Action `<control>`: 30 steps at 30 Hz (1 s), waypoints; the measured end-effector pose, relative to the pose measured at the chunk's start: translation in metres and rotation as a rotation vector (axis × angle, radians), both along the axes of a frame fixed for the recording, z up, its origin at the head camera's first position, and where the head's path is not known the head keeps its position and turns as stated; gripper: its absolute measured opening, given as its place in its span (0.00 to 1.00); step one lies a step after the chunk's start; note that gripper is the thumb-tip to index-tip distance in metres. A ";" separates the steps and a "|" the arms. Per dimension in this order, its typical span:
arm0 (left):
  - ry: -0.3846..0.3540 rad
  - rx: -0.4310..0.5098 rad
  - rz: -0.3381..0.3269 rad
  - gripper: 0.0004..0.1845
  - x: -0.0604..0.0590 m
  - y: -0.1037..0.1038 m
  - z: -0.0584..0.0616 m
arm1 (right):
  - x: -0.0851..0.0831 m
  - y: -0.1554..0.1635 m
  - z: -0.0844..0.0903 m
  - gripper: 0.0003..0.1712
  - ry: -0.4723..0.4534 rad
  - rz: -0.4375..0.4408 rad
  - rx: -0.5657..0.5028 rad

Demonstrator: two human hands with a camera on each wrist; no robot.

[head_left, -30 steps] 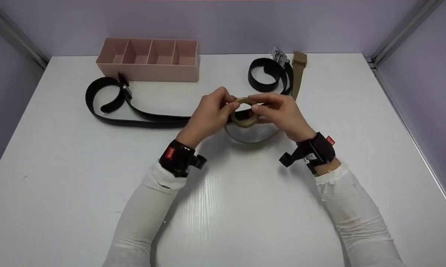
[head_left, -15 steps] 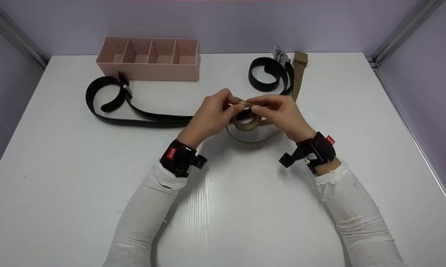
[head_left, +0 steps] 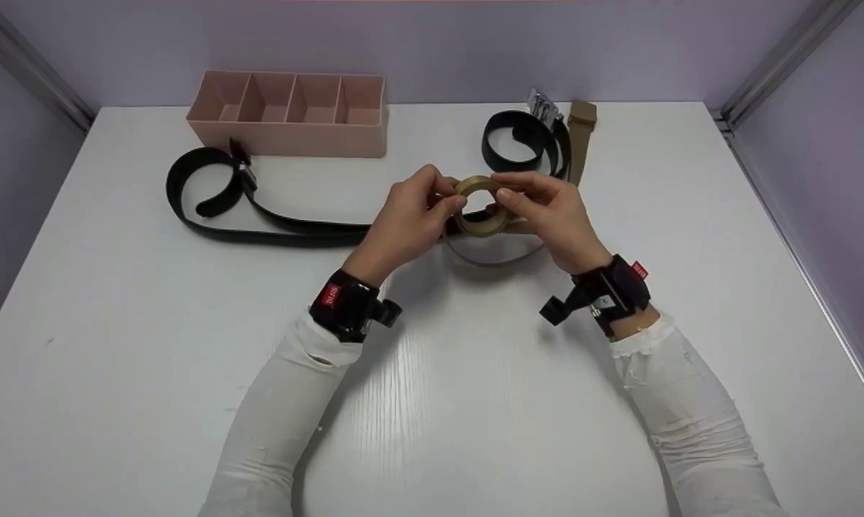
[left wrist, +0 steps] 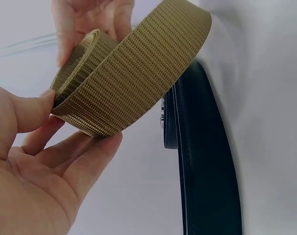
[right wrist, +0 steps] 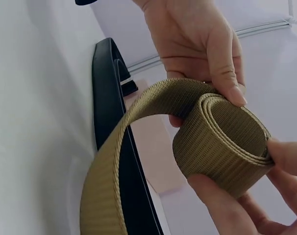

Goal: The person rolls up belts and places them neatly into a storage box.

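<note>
A khaki webbing belt (head_left: 484, 227) is wound into a small coil held above the table, between both hands. My left hand (head_left: 409, 224) pinches the coil's left side, thumb at the upper edge and fingers beneath, as the left wrist view shows. On the other side, my right hand (head_left: 557, 214) grips it with thumb and fingers. The right wrist view shows several layers in the coil (right wrist: 212, 152), with a loose length of webbing (right wrist: 102, 181) curving away from it. Farther back on the table lies the belt's tan end piece (head_left: 582, 113).
A black belt (head_left: 281, 235) with a looped end stretches from the left toward the hands. At back right is a curled black belt (head_left: 490, 147) with a silver buckle (head_left: 543, 108). A pink four-slot box (head_left: 295, 140) stands at back left.
The coil dipped and its top was covered by fingers half a second ago; now it is raised with its round opening showing. My right hand has shifted slightly up.
</note>
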State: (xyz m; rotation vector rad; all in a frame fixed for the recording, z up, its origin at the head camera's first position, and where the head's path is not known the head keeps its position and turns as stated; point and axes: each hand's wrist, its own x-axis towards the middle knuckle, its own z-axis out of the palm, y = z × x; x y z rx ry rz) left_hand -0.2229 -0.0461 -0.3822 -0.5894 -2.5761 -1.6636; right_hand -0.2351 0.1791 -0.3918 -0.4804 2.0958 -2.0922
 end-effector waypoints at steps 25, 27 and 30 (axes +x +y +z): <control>-0.039 -0.030 -0.046 0.10 0.000 0.002 -0.003 | 0.002 -0.001 0.001 0.19 0.027 0.080 0.081; -0.037 -0.005 -0.022 0.11 -0.001 0.002 -0.003 | 0.003 -0.003 -0.001 0.19 0.024 0.050 0.032; -0.042 0.023 0.005 0.13 -0.001 0.001 -0.003 | 0.005 -0.006 -0.003 0.20 -0.003 0.017 -0.048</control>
